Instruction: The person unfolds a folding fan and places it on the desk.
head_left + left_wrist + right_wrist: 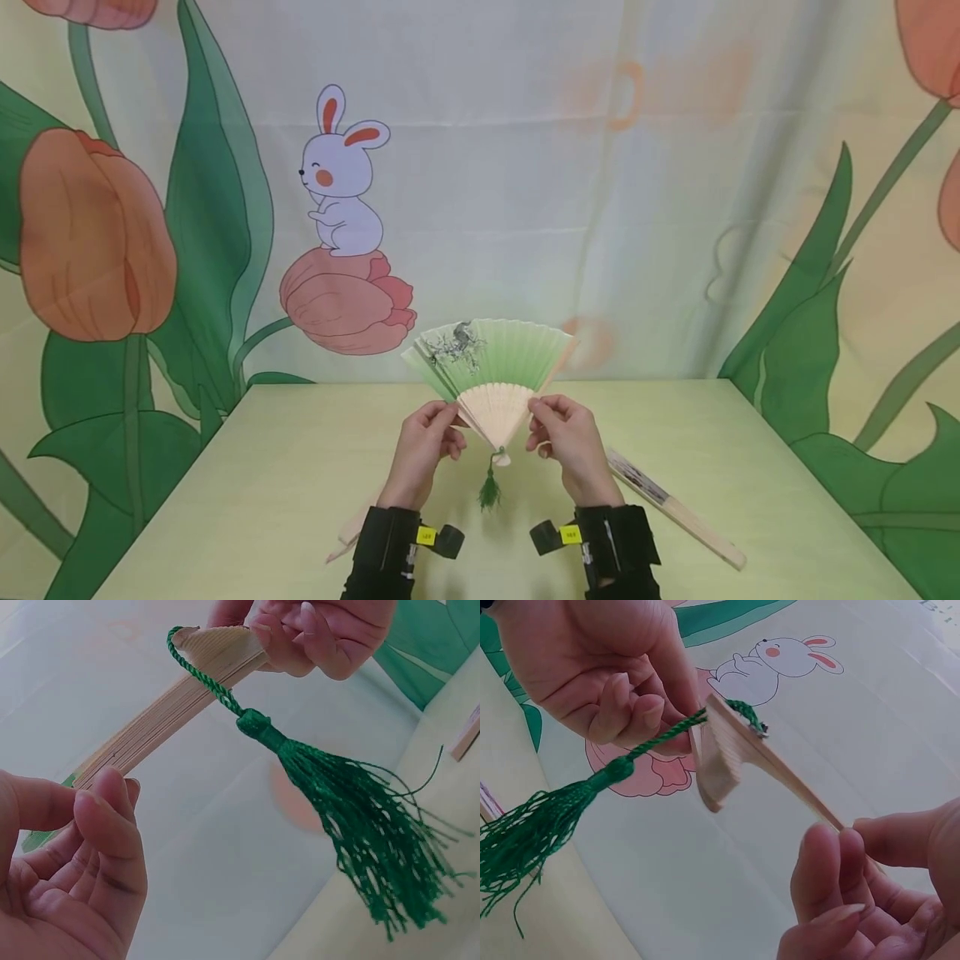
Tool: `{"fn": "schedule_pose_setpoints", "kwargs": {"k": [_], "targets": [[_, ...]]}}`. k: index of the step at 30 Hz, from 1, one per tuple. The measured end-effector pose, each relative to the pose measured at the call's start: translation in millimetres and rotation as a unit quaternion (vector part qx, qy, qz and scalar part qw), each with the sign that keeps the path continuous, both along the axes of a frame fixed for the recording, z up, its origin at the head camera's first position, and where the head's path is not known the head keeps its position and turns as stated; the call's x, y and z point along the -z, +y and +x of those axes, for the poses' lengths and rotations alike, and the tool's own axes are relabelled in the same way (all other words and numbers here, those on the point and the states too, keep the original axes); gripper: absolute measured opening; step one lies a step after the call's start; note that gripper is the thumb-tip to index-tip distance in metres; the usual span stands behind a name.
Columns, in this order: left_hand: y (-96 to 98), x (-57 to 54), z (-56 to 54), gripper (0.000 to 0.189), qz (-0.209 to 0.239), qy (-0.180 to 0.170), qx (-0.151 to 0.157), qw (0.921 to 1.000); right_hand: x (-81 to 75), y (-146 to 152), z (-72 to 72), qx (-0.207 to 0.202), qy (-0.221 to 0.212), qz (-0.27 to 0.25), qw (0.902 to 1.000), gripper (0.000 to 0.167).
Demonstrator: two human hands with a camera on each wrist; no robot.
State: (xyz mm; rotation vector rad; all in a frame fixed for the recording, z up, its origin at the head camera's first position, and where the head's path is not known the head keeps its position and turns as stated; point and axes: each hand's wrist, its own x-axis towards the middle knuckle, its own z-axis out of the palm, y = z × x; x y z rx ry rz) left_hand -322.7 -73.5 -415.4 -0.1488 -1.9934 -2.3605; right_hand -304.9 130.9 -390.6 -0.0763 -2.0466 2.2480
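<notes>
A green folding fan (517, 354) with pale wooden ribs and a dark printed pattern is spread wide above the table. My left hand (427, 450) pinches its left outer ribs between thumb and fingers. On the other side, my right hand (570, 442) pinches the right guard stick. From the pivot hangs a dark green tassel (490, 490) on a twisted cord. The left wrist view shows the stacked ribs (157, 727) bunched at the left fingertips. In the right wrist view, a single slim guard stick (802, 791) runs to the right fingertips.
A closed folding fan (678, 508) lies slanted on the table right of my right forearm. Another pale, slim item (348, 533) lies partly hidden behind my left wrist. Beyond the table (285, 467) hangs a printed cloth (510, 183) with tulips and a rabbit.
</notes>
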Motion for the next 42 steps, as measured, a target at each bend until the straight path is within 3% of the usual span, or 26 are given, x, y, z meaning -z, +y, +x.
{"fn": "schedule_pose_setpoints", "kwargs": {"k": [42], "targets": [[6.2, 1.0, 0.8, 0.02, -0.004, 0.004, 0.003, 1.0, -1.8, 6.0, -2.2, 0.025, 0.002, -0.029, 0.9993, 0.014]]}}
